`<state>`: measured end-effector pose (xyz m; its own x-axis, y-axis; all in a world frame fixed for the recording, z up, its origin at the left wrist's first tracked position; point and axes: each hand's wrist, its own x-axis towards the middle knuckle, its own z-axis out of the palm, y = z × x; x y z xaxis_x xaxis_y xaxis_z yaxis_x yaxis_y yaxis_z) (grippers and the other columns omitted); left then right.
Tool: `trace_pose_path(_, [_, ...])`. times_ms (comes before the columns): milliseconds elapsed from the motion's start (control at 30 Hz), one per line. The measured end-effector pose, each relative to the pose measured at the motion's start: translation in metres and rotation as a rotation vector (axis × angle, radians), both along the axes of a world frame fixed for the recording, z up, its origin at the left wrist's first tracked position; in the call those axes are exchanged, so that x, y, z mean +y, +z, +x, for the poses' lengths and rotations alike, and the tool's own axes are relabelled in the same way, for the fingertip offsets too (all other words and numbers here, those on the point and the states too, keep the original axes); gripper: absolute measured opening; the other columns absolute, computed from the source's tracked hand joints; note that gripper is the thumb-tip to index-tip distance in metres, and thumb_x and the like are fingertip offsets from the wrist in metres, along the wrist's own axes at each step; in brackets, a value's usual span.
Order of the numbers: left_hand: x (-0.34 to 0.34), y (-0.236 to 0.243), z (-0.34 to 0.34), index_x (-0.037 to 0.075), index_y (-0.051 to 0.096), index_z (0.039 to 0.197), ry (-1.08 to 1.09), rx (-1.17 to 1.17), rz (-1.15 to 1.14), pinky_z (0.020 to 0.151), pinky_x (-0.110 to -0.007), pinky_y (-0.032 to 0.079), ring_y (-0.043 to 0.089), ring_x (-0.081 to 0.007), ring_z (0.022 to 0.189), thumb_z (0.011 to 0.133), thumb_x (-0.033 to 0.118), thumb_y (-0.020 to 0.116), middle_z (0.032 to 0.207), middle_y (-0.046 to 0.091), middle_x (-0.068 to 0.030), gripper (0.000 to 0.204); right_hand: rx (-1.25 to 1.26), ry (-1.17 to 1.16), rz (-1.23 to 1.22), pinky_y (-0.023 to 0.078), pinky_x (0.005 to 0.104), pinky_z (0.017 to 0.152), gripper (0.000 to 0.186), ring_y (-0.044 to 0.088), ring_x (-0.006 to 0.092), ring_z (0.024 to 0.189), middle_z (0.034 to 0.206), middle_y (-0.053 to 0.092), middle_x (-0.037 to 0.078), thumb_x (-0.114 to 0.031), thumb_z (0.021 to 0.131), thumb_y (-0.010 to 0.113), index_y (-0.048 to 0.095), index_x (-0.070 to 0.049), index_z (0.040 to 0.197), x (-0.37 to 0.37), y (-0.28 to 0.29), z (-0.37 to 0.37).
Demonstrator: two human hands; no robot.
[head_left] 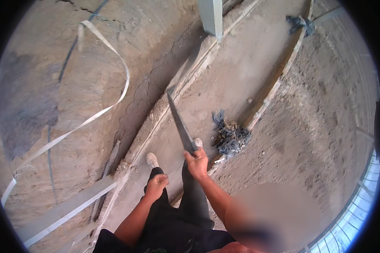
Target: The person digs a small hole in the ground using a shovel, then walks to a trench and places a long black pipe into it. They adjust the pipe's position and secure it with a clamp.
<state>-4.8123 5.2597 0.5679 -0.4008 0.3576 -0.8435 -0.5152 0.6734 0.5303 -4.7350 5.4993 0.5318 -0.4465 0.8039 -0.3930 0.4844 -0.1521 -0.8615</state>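
In my right hand (196, 163) is a long, narrow grey tool (182, 125), its fingers closed round the near end. The tool looks wider at my hand and tapers away to the far left. Its small dark tip overlaps the raised edge of the dirt strip (154, 116); I cannot tell whether they touch. My left hand (157, 187) is held over my left leg with its fingers curled in, and whatever may be inside them is hidden. Both my shoes stand on the strip, with a crumpled dark bundle (232, 138) to the right of them.
A grey post (211, 19) rises at the strip's far end. Another pale beam (71, 206) lies at the lower left. A white strap (124, 86) loops across the dirt on the left. Along the right runs a board edge (278, 84), with loose soil (299, 114) beyond it.
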Motion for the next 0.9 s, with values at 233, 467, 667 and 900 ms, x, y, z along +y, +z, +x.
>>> trace_pose_path(233, [0.035,0.048,-0.09,0.003,0.058,0.13,0.331,0.112,0.166,0.084,-0.032,0.053,0.068,-0.0168,0.102,0.105,0.036,0.059,0.119,0.067,-0.0047,0.041,0.025,0.476,0.6,0.054,0.0442,0.079,0.015,0.063,0.0354,0.095,0.107,0.067,0.016,-0.017,0.079,0.078,0.071,-0.004,0.075,-0.023,0.127,-0.101])
trace_pose_path(467, [0.033,0.091,-0.183,0.002,0.057,0.131,0.307,0.105,0.468,0.078,-0.03,0.051,0.068,-0.0154,0.095,0.104,0.035,0.061,0.118,0.067,-0.0055,0.043,-0.198,0.838,1.074,0.05,0.0438,0.082,0.01,0.06,0.0322,0.097,0.096,0.061,0.013,-0.016,0.078,0.064,0.069,-0.008,0.078,-0.038,0.21,-0.197])
trace_pose_path(667, [-0.02,0.129,-0.235,0.008,0.06,0.124,0.402,0.025,0.533,0.08,-0.031,0.051,0.066,-0.0142,0.095,0.102,0.044,0.063,0.11,0.068,-0.0031,0.043,-0.242,0.956,1.19,0.051,0.0411,0.082,0.012,0.063,0.029,0.099,0.098,0.064,0.011,-0.018,0.083,0.062,0.072,-0.01,0.083,-0.105,0.241,-0.277])
trace_pose_path(900, [-0.076,0.116,-0.275,0.01,0.063,0.116,0.421,0.179,0.501,0.076,-0.032,0.051,0.067,-0.0143,0.089,0.1,0.047,0.064,0.106,0.069,-0.002,0.04,-0.283,0.903,1.136,0.054,0.0453,0.084,0.01,0.063,0.0331,0.101,0.099,0.063,0.013,-0.017,0.079,0.067,0.071,-0.009,0.082,-0.14,0.208,-0.327])
